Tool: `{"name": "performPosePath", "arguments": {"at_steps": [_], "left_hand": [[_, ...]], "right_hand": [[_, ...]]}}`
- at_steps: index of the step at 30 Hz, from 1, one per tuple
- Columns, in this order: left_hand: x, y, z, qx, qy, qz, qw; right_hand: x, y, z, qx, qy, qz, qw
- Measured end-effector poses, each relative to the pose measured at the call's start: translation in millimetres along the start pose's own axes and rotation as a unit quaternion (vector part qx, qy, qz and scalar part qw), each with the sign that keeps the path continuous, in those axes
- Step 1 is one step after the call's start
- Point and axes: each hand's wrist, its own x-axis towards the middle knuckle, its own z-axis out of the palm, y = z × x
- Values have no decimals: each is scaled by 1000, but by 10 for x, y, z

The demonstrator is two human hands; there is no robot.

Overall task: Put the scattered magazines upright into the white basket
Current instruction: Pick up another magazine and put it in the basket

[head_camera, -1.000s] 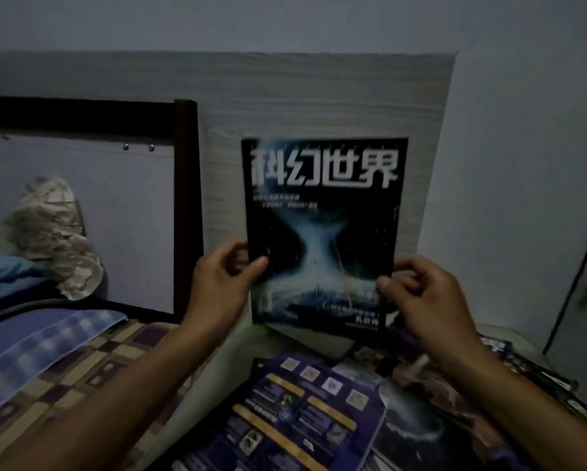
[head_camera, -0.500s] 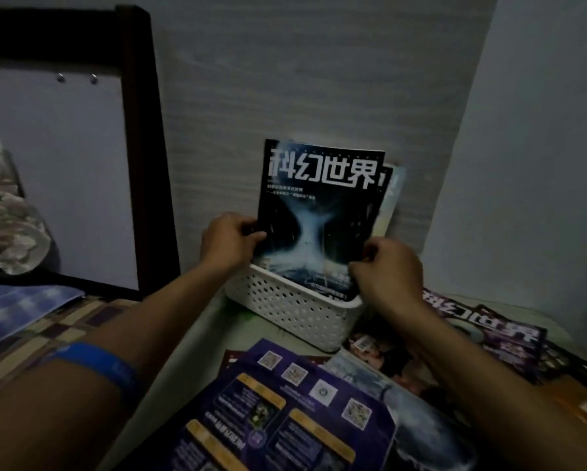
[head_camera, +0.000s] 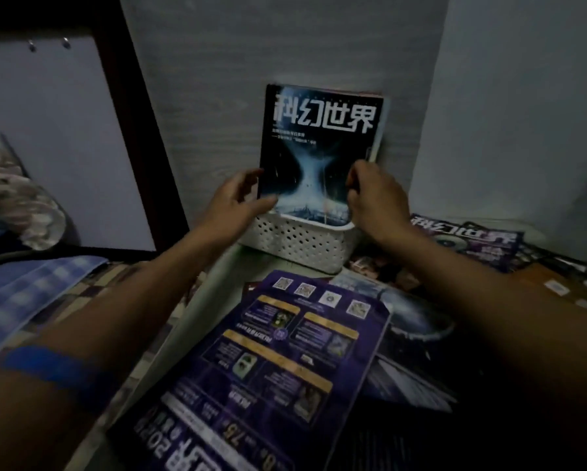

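Magazine stood upright in the basket

My left hand and right hand gripped the dark magazine by its side edges, the white basket just below them.

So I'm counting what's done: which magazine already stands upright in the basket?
The black magazine with the white title, held by both hands, in the white perforated basket; the others lie flat.
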Motion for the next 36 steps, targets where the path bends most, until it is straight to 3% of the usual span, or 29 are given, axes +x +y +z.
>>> {"name": "performPosePath", "arguments": {"at_steps": [2, 6, 9, 12, 14, 18, 23, 26, 29, 32, 34, 35, 36], "left_hand": [[-436, 88, -28, 102, -24, 25, 994], [-1231, 342, -6, 274, -167, 32, 947], [-1567, 572, 80, 366, -248, -6, 897], [-1665, 735, 237, 417, -305, -29, 856], [-1681, 819, 288, 423, -340, -29, 840], [-1747, 883, 260, 439, -403, -69, 800], [-1863, 971, 235, 475, -385, -12, 791], [-1874, 1053, 171, 493, -320, 27, 808], [-1818, 1262, -59, 496, -196, 98, 840], [-1783, 1548, -376, 530, 28, 269, 804], [-1807, 1721, -561, 448, 207, 361, 791], [-1796, 1726, -624, 393, 269, 393, 786], [-1773, 1692, -650, 331, 297, 392, 806]], "right_hand": [[-113, 24, -85, -43, 14, -40, 998], [-614, -45, -380, -13, -14, -123, 992], [-1022, -171, -745, 3, -151, -179, 972], [-1297, -277, -978, -43, -347, -245, 904], [-1434, -307, -1022, -59, -408, -279, 867], [-1584, -295, -1002, -98, -359, -317, 872], [-1661, -339, -956, -150, -259, -416, 859], [-1730, -420, -887, -189, -202, -429, 860], [-1707, -513, -943, -164, -109, -368, 909], [-1505, -549, -1151, -67, -4, -274, 959], [-1357, -557, -1340, 14, 55, -209, 976], [-1288, -553, -1433, 65, 56, -175, 981], [-1228, -540, -1516, 130, 31, -143, 981]]}}
